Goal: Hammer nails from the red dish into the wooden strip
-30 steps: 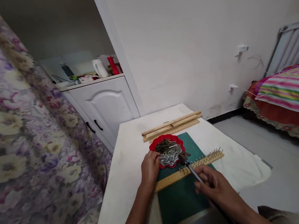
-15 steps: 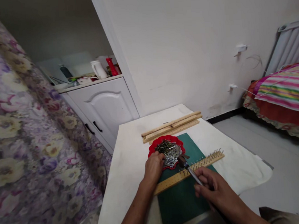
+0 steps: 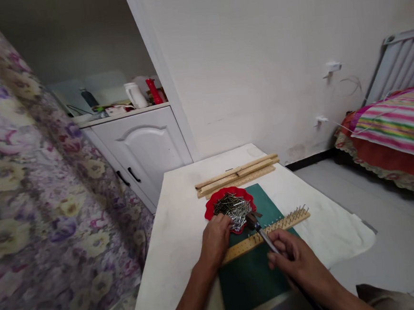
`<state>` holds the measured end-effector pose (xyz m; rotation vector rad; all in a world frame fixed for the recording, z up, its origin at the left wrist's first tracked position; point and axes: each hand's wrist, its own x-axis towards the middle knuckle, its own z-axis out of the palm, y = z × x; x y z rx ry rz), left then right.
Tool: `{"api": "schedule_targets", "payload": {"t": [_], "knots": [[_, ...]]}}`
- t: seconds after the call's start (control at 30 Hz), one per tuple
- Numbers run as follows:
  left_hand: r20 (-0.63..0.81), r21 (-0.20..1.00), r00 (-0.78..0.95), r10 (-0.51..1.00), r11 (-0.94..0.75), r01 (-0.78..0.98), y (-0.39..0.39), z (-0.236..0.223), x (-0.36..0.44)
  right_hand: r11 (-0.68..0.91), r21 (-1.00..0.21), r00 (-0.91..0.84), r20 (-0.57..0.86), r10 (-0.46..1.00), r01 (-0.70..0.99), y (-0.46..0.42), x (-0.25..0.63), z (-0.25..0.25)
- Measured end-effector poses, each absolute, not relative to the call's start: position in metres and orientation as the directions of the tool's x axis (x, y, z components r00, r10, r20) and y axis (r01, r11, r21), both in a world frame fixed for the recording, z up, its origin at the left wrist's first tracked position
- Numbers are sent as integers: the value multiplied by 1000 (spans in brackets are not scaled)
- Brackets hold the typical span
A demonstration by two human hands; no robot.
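Note:
A scalloped red bowl (image 3: 210, 212) holds a heap of loose metal nails (image 3: 234, 206). At its near left rim, my left hand (image 3: 216, 236) has its fingers curled together down at the nails; the fingertips are hidden, so what they pinch cannot be made out. My right hand (image 3: 297, 258) grips a hammer (image 3: 268, 240) by its shaft, with the head just beside the bowl's right edge. Below both hands a narrow wooden strip (image 3: 241, 249) lies across a green board (image 3: 253, 285). Nails stand in rows along its right part, and small holes show in its left part.
Several wooden strips (image 3: 237, 174) lie together at the back of the white-covered table (image 3: 176, 214). A floral curtain (image 3: 64, 209) hangs at left, near a white cabinet (image 3: 149, 145). A bed (image 3: 399, 135) stands to the right.
My left hand has shifted slightly right and farther over the nails in the bowl. My right hand and the hammer have barely moved.

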<state>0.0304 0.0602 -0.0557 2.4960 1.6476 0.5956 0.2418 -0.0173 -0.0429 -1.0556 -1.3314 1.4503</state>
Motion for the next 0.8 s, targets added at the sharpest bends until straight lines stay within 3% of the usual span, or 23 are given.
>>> {"api": "schedule_targets", "payload": {"t": [0.27, 0.63, 0.8], "knots": [[355, 630, 304, 884, -466, 621, 12, -49, 64, -15, -988, -166, 11, 986, -152, -8, 235, -51], [338, 707, 298, 893, -450, 545, -9, -46, 83, -40, -958, -143, 1, 990, -283, -5, 240, -54], [293, 900, 133, 947, -320, 295, -12, -55, 87, -76, -942, -167, -22, 986, -327, -4, 244, -54]]}}
